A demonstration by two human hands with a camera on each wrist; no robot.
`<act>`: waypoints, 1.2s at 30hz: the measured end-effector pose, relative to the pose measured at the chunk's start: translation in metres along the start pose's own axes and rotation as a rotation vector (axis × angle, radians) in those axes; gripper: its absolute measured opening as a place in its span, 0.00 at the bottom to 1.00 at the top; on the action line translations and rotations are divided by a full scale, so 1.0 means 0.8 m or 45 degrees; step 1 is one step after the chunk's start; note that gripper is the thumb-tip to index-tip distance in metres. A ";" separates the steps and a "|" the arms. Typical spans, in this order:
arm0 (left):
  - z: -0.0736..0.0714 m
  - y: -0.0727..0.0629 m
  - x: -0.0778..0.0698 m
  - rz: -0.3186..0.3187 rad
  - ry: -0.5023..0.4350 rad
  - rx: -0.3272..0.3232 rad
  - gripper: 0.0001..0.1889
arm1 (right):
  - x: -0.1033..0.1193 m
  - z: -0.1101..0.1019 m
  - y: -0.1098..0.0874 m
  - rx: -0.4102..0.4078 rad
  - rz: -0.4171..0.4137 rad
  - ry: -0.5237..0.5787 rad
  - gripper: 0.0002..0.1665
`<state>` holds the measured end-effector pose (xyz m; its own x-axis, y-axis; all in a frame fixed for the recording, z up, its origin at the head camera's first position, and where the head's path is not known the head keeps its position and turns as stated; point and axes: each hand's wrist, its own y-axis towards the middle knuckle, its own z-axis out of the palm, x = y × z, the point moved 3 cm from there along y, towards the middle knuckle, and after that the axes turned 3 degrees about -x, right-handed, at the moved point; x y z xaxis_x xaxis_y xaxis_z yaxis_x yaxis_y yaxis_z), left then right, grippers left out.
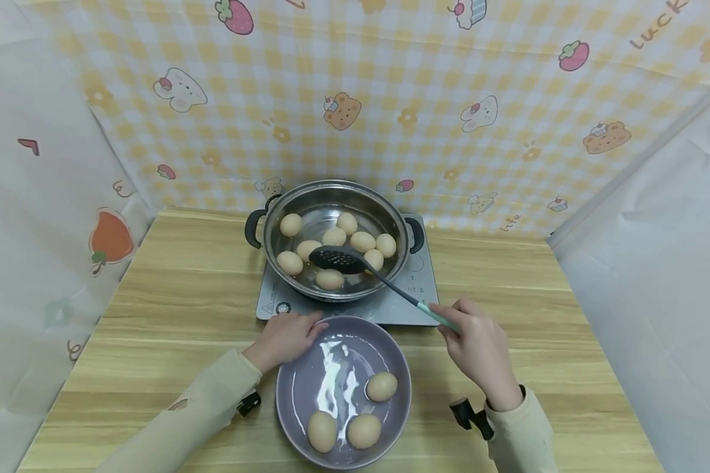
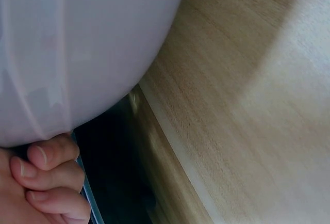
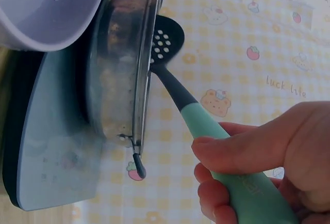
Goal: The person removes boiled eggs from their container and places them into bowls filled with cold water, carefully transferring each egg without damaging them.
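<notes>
My right hand [image 1: 480, 345] grips the mint-green handle of a slotted spoon [image 3: 227, 167]. Its black perforated head [image 1: 337, 260] hangs over a steel pot [image 1: 333, 185], above the eggs. Several brown eggs [image 1: 290, 225] lie in water inside that pot. My left hand [image 1: 286, 338] holds the upper-left rim of a purple plate [image 1: 403, 368], its fingers curled at the edge in the left wrist view. Three eggs [image 1: 363, 431] rest on the plate: two near its front and one at the right. The spoon head shows no egg on it.
Under the pot is a flat grey cooktop [image 1: 421, 289], with the plate right in front of it. Black side handles [image 1: 415, 235] stick out from the pot. A checked cloth [image 1: 390, 85] hangs behind the wooden table [image 1: 171, 282], and white sheets flank both sides.
</notes>
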<state>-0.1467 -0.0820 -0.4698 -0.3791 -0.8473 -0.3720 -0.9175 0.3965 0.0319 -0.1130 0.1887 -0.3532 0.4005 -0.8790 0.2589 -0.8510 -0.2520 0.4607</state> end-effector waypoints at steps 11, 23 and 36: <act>-0.001 0.000 -0.001 0.007 -0.006 -0.011 0.14 | 0.009 -0.003 -0.003 0.065 -0.074 0.037 0.20; 0.003 0.001 0.001 -0.010 -0.005 0.015 0.14 | 0.018 -0.003 -0.001 0.224 -0.059 0.100 0.21; 0.004 0.001 0.000 -0.014 -0.011 0.029 0.13 | 0.024 0.005 0.000 0.357 -0.031 0.313 0.19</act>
<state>-0.1472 -0.0809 -0.4729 -0.3681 -0.8483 -0.3805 -0.9185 0.3954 0.0070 -0.1070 0.1705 -0.3513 0.4622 -0.7563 0.4630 -0.8866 -0.4025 0.2277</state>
